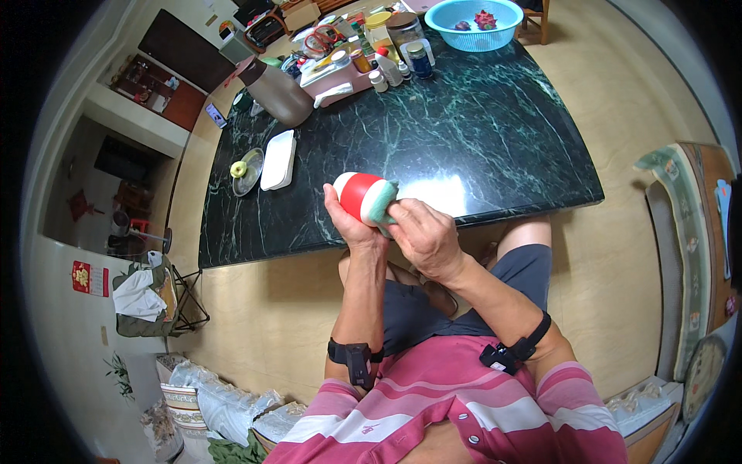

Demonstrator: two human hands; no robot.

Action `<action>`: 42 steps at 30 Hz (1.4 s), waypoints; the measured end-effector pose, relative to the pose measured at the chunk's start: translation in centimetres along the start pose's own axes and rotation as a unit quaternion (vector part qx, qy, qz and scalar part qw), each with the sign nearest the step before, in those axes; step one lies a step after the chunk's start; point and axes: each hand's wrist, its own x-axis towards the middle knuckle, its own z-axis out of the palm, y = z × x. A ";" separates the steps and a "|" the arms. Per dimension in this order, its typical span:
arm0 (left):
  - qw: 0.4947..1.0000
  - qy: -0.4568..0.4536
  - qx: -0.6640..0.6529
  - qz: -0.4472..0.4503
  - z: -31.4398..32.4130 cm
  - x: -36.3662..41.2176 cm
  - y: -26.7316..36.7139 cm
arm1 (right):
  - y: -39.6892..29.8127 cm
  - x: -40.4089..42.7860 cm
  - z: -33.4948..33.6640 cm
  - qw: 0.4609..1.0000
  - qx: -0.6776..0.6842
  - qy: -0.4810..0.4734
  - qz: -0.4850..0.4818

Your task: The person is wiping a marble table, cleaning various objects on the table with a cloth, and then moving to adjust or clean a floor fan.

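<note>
My left hand (352, 227) is wrapped around a rounded red and white container (360, 192), held tilted above the near edge of the table. Its exact kind cannot be made out. Against its right end sits a green cloth (382, 202), which the fingers of my right hand (426, 235) pinch. The container's right end is partly hidden under the cloth and fingers. Below both hands runs the front edge of a dark green marble table (498, 133).
To the left lie a white lidded box (279, 160) and a clear dish (250, 177) with a pale green fruit (238, 169). Farther back stand a vacuum jug (278, 95), a pink organizer (342, 81) amid several bottles, and a blue plastic basket (475, 29) holding dragon fruit.
</note>
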 end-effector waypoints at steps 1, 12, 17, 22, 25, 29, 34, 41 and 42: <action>1.000 -0.010 0.001 0.007 -0.1 0.0 0.1 | 0.1 0.4 -0.2 1.000 0.001 0.001 0.001; 1.000 0.006 0.003 -0.030 0.7 -0.5 0.6 | 0.8 1.4 -0.6 0.944 0.219 0.020 0.248; 0.998 -0.039 -0.026 -0.051 0.4 -0.3 0.2 | 0.2 0.1 -0.5 0.956 0.179 -0.010 0.234; 0.999 -0.029 -0.011 -0.024 -0.4 0.8 -0.1 | -0.8 0.0 -0.6 0.975 0.137 -0.050 0.165; 0.998 -0.069 -0.014 0.001 0.3 0.8 -0.2 | -0.9 1.5 -1.6 0.958 0.202 0.007 0.205; 0.998 -0.057 -0.026 -0.012 -0.4 1.1 -0.2 | -1.5 0.8 -1.0 0.976 0.173 0.007 0.131; 0.998 -0.044 -0.024 -0.034 -0.7 1.5 -0.1 | -0.7 -0.1 -0.5 0.997 0.065 -0.036 -0.002; 0.999 0.001 -0.039 -0.025 0.3 0.1 0.5 | 2.2 -0.9 -0.7 0.995 -0.026 -0.090 -0.032; 0.998 0.003 -0.054 -0.040 0.8 -0.2 0.5 | 3.5 -1.8 -0.3 0.984 0.098 -0.070 0.130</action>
